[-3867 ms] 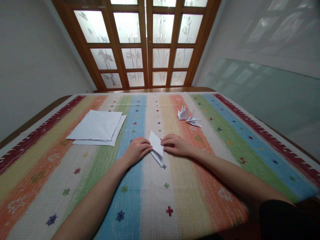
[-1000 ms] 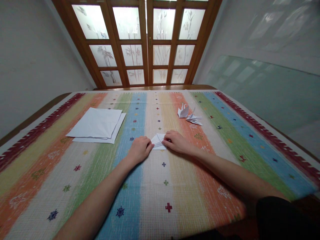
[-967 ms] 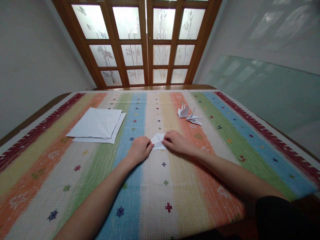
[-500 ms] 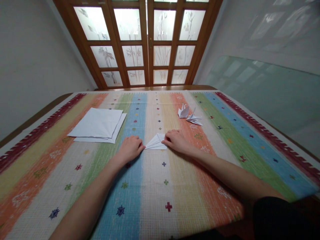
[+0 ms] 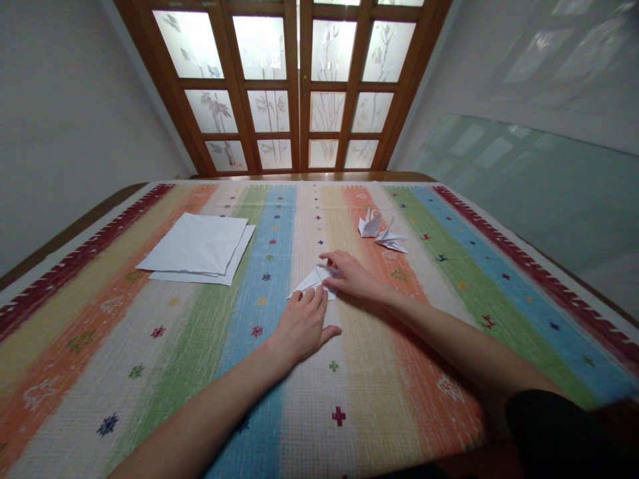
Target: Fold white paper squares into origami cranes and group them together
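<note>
A small folded piece of white paper (image 5: 314,275) lies on the striped tablecloth in front of me, its narrow point toward the left. My left hand (image 5: 304,322) rests flat with its fingertips on the lower left of the paper, thumb spread out to the right. At the paper's right edge is my right hand (image 5: 352,274). Its index finger stretches out above the upper edge, apart from the thumb, which touches the paper. Part of the folded paper is hidden under my fingers.
A stack of white paper sheets (image 5: 194,245) lies to the left. Two folded white paper cranes, one upright (image 5: 369,226) and one beside it (image 5: 391,241), sit at the back right. The striped tablecloth (image 5: 200,346) covers the table; wooden glass-paned doors (image 5: 301,120) stand beyond.
My left hand has moved right, from pinching the paper's left tip to lying flat on it. My right index finger has lifted and straightened away from the thumb.
</note>
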Demonstrator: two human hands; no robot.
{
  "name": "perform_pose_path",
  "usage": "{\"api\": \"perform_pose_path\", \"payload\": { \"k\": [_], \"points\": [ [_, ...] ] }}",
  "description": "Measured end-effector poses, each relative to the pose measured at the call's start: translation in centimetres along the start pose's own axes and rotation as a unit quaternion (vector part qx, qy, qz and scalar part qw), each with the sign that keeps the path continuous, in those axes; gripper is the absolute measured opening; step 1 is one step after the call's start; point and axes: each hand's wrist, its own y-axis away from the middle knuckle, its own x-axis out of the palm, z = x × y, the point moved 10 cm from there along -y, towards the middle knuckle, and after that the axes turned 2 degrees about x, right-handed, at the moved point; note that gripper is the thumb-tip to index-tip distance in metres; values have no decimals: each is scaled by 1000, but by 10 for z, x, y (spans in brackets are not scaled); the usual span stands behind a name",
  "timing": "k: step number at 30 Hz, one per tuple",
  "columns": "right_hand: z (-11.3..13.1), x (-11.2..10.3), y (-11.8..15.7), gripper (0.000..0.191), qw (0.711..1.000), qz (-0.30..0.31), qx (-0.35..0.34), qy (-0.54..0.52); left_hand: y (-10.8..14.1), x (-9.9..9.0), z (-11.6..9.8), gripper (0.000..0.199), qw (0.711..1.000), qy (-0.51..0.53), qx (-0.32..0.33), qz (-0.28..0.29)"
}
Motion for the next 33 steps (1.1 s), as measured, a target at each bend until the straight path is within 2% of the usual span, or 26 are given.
{"api": "perform_pose_path", "payload": {
  "k": [2,4,7,10,12,17,21,26,29,33],
  "points": [
    [5,6,-8,46,999,17,-40,-15,-1,-1,2,71,1000,4,-8,1],
    [8,15,-15,35,996,54,-68,-20,-1,-2,3,70,1000,7,-12,-2],
    [5,22,-20,23,993,85,-70,-31,1,-6,4,67,1000,8,-7,-14],
    [-5,17,-19,17,995,73,-35,-51,3,-7,6,66,1000,7,-8,-15],
    [-7,15,-15,12,995,70,-34,-64,4,-6,9,66,1000,10,-21,-13],
    [5,8,-3,14,991,8,-136,-19,6,-6,14,68,998,10,-49,-27],
    [16,12,11,21,971,-21,-238,32,6,-5,14,73,998,-6,-67,-6],
    [26,12,23,24,942,-53,-318,90,6,-6,15,71,996,-28,-82,9],
    [29,12,28,26,928,-58,-348,117,6,-9,14,70,997,-40,-72,-12],
    [30,14,28,28,926,-46,-351,129,8,-10,11,69,996,-51,-63,-29]
  ]
}}
